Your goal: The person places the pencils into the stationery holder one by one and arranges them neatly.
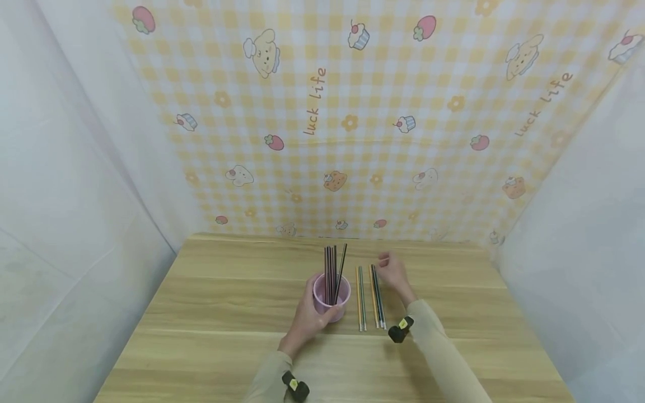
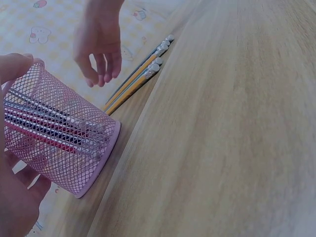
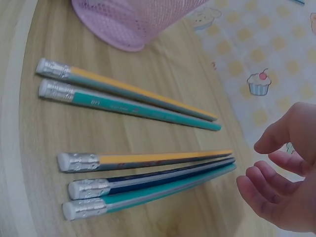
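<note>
A pink mesh pencil cup (image 1: 345, 302) stands on the wooden table, and my left hand (image 1: 313, 317) grips it from its left side. Several dark pencils (image 1: 330, 274) lean inside the cup; through the mesh in the left wrist view, some look red and some black. To the cup's right lie two pencils, one yellow (image 3: 143, 93) and one green (image 3: 148, 111). Beside them is a group of three: a yellow pencil (image 3: 163, 157), a dark blue pencil (image 3: 168, 177) and a green pencil (image 3: 173, 189). My right hand (image 1: 394, 274), fingers loosely bent and holding nothing, hovers by that group's far ends.
Behind the wooden table (image 1: 227, 313) hangs a yellow checked cloth (image 1: 353, 151) with cartoon prints. White sheets (image 1: 90, 168) flank the table on both sides. The erasers on the loose pencils point toward the table's near side.
</note>
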A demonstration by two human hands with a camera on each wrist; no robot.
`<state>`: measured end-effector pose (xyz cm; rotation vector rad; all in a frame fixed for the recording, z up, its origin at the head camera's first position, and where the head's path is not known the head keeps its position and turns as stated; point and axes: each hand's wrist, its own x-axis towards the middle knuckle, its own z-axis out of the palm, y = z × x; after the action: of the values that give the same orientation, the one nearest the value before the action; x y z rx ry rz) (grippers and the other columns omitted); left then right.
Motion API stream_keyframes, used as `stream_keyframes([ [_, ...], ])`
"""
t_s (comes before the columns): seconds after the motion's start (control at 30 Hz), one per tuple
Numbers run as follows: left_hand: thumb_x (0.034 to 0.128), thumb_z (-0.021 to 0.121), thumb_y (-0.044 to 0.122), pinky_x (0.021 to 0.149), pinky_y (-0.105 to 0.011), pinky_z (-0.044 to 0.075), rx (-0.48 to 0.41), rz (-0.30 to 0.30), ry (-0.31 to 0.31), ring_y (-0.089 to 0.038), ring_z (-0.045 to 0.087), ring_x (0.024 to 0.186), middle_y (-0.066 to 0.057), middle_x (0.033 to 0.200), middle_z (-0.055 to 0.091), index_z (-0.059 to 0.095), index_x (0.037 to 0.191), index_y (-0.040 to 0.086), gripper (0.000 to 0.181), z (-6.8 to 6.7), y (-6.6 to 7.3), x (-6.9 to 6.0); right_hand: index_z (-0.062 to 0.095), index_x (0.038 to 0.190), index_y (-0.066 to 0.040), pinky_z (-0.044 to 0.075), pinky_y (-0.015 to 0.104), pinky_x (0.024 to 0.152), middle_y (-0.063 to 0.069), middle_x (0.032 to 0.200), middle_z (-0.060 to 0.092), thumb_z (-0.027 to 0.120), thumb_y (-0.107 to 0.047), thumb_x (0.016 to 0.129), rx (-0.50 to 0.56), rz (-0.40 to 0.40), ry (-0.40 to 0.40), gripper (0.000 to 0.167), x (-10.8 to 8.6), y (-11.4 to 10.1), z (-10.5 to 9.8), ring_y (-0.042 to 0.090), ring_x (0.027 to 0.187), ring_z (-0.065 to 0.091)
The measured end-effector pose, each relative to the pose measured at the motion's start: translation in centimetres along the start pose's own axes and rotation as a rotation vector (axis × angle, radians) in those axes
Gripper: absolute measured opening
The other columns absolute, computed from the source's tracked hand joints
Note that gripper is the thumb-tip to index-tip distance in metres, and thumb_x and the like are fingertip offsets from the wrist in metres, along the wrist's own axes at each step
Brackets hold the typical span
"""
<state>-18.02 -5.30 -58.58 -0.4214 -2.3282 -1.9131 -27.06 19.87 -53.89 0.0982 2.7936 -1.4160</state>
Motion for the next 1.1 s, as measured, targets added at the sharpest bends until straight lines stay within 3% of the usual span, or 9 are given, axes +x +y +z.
stream_keyframes([
  [0.23,0.0786,0.085,0.024,0.113,-0.055,0.043,0.011,0.003,0.001,-0.032,0.052,0.134,-0.012,0.149,0.050,0.031,0.155,0.014,0.094,0.0,0.1,-0.1,0.056,0.119,0.008,0.060,0.040,0.076,0.027,0.106,0.066,0.064,0.002,0.084,-0.053,-0.003,0.005,0.036,0.1,1.4,0.5,0.037,0.094,0.066],
  [0.5,0.0787,0.085,0.023,0.114,-0.055,0.042,0.011,0.006,-0.006,-0.034,0.051,0.135,-0.014,0.150,0.049,0.031,0.155,0.009,0.095,0.0,0.3,-0.1,0.055,0.122,0.005,0.055,0.031,0.068,0.020,0.104,0.063,0.062,0.003,0.082,-0.097,0.044,-0.021,0.040,0.2,2.3,0.9,0.028,0.085,0.063],
  [0.77,0.0790,0.086,0.024,0.117,-0.055,0.040,0.013,-0.002,-0.010,-0.032,0.049,0.137,-0.013,0.152,0.047,0.031,0.156,0.019,0.094,0.0,0.4,-0.1,0.053,0.124,0.005,0.058,0.043,0.081,0.024,0.115,0.063,0.066,-0.005,0.086,-0.133,0.079,-0.048,0.042,-0.1,2.4,0.6,0.035,0.099,0.063],
  [1.1,0.0799,0.086,0.027,0.116,-0.057,0.040,0.012,0.007,-0.009,-0.034,0.049,0.138,-0.012,0.152,0.047,0.029,0.157,0.013,0.096,-0.1,0.4,-0.1,0.053,0.121,0.007,0.058,0.047,0.084,0.026,0.115,0.062,0.071,-0.010,0.086,-0.197,0.153,-0.073,0.043,-0.7,2.1,-0.2,0.036,0.099,0.063],
])
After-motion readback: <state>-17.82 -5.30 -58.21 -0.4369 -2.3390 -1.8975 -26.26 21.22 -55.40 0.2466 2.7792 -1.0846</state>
